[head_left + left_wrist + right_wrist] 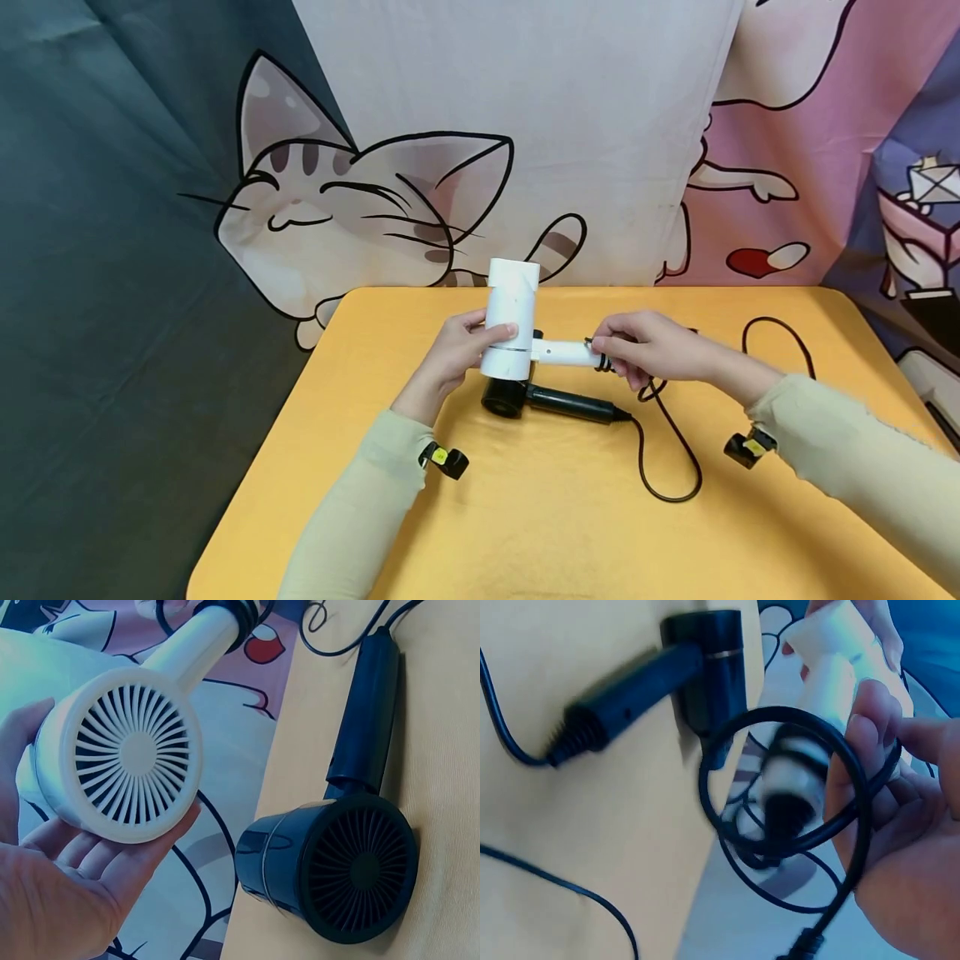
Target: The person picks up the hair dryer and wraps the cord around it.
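Note:
My left hand [453, 348] grips the barrel of a white hair dryer [513, 304], thumb across its near side. Its round grille faces the left wrist camera, and the handle points right. Black cord [780, 715] is looped around the end of that handle. With thumb and fingertips my right hand [651, 346] pinches this cord; in the right wrist view a loose loop of it hangs beside the fingers. Beneath and nearer lies a black hair dryer [573, 404] on the yellow table, touched by neither hand.
A thin black cord [701, 475] runs from the black dryer's handle and curves over the right part of the yellow table [570, 533]. Behind the far edge hangs a cloth [600, 100] printed with cartoon cats. A wrist camera [447, 460] sits on the left sleeve.

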Tool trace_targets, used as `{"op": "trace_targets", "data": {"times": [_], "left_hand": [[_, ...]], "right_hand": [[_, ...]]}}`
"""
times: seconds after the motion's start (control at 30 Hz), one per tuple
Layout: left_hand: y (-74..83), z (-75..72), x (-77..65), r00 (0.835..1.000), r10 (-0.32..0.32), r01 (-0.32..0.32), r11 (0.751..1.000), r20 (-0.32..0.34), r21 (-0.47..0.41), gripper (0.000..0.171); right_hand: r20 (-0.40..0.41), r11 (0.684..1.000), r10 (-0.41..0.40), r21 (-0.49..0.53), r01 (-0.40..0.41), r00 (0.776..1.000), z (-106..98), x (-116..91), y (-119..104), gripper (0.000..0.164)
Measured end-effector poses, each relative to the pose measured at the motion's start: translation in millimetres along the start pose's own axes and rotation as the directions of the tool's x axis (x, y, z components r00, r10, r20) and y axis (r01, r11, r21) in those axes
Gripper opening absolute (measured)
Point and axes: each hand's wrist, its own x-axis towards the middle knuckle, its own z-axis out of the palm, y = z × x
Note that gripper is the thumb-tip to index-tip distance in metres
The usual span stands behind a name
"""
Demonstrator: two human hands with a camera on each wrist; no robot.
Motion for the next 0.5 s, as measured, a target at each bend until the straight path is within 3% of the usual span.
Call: {"op": "trace_targets", "data": {"times": [0.23,0.5], "left_hand": [[2.0,3.1,2.1,0.998,0.021,-0.025,0.998,-0.061,-0.063,0.054],[8.5,3.5,4.3,0.995,0.045,-0.054,0.993,-0.087,-0.105,0.051]], "right_hand": [[-0.029,0.979,-0.131,0.154,0.134,0.991,28,-12,15,0.028],[-0.125,0.948,-0.12,0.279,0.151,0.985,47,-17,25,0.035]]}}
